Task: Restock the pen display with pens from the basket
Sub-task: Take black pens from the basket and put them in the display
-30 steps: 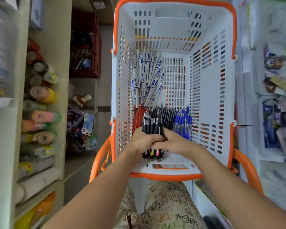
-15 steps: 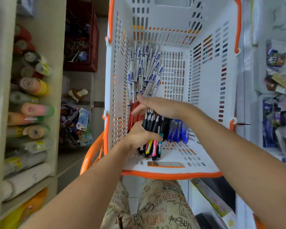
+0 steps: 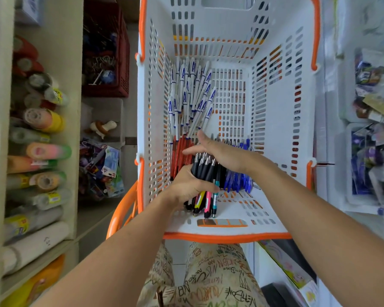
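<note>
Black-barrelled pens (image 3: 205, 171) sit bunched in your left hand (image 3: 186, 187), fingers wrapped round the bundle low in the white basket (image 3: 275, 207). Your right hand (image 3: 220, 154), which a second ago clasped that same bundle, has let go and now reaches flat-fingered over the red pens (image 3: 180, 151), towards the white pens (image 3: 193, 94) at the far left wall. Blue pens (image 3: 239, 178) lie beside your wrist. Judgement: you are gathering more stock; no display is in view yet.

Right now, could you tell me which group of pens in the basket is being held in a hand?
The black pens: the left hand grips that bundle, while the white, red and blue pens lie loose in the basket.
</note>
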Demonstrator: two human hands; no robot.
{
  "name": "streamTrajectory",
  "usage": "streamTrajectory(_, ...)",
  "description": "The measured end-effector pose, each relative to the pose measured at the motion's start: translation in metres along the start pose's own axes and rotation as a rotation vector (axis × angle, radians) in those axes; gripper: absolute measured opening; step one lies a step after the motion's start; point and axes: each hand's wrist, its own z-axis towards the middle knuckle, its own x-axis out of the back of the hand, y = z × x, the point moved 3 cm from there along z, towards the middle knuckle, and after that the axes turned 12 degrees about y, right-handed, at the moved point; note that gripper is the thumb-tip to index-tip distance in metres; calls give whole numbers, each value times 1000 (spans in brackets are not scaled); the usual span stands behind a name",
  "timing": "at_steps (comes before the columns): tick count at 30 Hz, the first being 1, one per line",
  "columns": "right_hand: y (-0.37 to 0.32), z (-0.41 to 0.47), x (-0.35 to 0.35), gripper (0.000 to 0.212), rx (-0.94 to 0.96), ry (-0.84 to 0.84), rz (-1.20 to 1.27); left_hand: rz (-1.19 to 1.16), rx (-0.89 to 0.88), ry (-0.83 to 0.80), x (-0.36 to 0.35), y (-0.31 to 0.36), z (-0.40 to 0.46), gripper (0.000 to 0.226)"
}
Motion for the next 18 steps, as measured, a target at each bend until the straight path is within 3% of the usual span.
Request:
streamTrajectory(6,7,0,-1,93,-6,25,53,21,32,-37,-2,0,1,38)
streamTrajectory(9,17,4,16,83,18,278,321,-4,67,37,2,-1,-3,27)
streamTrajectory(12,32,1,31,64,-103,497,450,-182,190,152,10,2,-9,42)
streamTrajectory(15,34,-12,19,46,-185,456,438,-381,248,177,14,25,-18,45)
streamTrajectory(18,12,-32,6,39,-132,383,594,-441,257,102,15,55,-32,41)
